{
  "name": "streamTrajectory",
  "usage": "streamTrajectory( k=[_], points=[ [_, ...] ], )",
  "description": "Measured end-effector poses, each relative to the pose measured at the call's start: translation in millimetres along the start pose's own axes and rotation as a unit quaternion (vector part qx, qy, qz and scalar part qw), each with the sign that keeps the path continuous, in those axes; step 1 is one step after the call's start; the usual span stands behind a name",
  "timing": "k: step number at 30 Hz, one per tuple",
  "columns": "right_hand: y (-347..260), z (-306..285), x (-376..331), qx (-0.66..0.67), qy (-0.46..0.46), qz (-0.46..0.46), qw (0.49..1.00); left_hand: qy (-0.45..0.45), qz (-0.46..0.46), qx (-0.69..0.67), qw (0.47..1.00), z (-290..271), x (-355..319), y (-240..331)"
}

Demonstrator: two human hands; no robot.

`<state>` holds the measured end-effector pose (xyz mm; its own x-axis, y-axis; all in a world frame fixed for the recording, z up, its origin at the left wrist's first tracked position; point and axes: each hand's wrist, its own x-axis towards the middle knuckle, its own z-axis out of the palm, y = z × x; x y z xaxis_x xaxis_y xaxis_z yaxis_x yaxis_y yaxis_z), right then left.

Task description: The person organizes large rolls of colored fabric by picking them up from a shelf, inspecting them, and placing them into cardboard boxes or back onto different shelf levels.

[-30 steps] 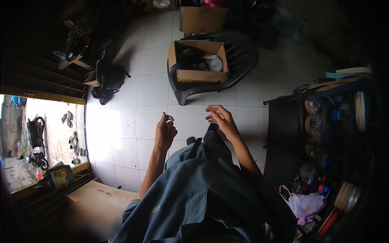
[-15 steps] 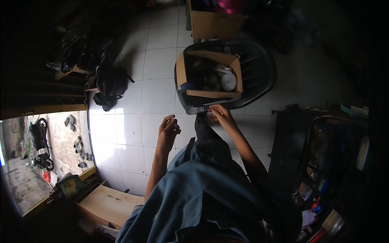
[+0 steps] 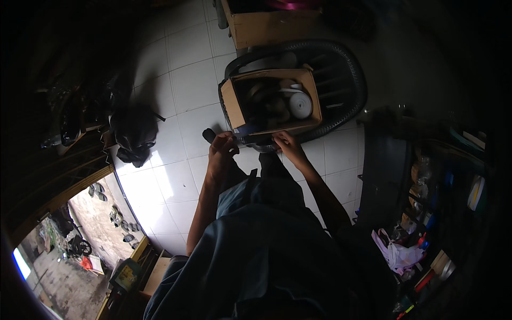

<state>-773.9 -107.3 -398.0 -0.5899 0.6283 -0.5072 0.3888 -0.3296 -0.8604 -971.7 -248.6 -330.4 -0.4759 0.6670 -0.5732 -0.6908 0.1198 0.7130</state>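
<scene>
Both hands, left (image 3: 223,152) and right (image 3: 285,144), grip the cardboard box (image 3: 272,101), which could tip off the chair (image 3: 341,80).

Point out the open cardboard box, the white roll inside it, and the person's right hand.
Open cardboard box (image 3: 230,104): head view, on its left outer wall.
White roll (image 3: 300,105): head view, on its round end face.
Right hand (image 3: 286,145): head view, on the back of the hand.

black bag (image 3: 133,136) | second cardboard box (image 3: 266,24) | cluttered shelf (image 3: 426,213)
</scene>
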Motion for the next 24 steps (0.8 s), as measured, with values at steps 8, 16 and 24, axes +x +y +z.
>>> streamTrajectory(
  k=[8,16,24],
  points=[
    [-14.7,64.8,2.8,-0.072,0.083,0.124,0.986,-0.131,-0.116,0.082,0.981,-79.0,85.2,57.8],
    [-36.0,152.0,54.2,-0.167,0.11,-0.035,0.979,-0.121,-0.016,0.009,0.993,-176.3,112.4,141.0],
    [-96.3,184.4,131.6,0.045,0.092,-0.053,0.993,-0.128,-0.001,0.018,0.992,-172.7,136.9,218.5]
  ],
)
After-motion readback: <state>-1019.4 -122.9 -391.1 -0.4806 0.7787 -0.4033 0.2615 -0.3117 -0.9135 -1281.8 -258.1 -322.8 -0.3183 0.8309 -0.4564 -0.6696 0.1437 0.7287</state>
